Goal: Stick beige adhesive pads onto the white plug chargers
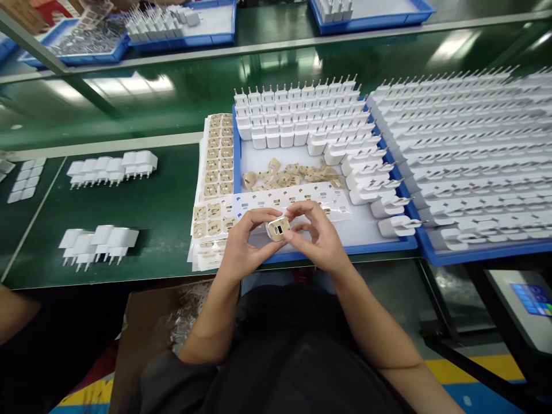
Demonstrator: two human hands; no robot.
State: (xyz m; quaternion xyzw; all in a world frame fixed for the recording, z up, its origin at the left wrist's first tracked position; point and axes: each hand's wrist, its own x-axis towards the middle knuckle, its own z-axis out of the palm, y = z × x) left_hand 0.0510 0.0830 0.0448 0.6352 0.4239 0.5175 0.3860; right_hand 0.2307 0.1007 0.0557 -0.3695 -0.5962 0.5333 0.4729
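Between my two hands is a white charger plug, its port face turned up toward me and covered by a tan adhesive sticker. My left hand grips the charger from the left with thumb and fingers. At its right edge, the thumb and forefinger of my right hand touch the sticker. Just beyond lie a white die-cut sheet and a heap of loose tan stickers in a blue-rimmed tray. Sheets of tan stickers are stacked left of the tray.
Rows of white chargers stand along the tray's back and right. A second tray full of chargers adjoins it. More chargers sit on the green bench at left. Below is a cardboard box; another person's arm shows at far left.
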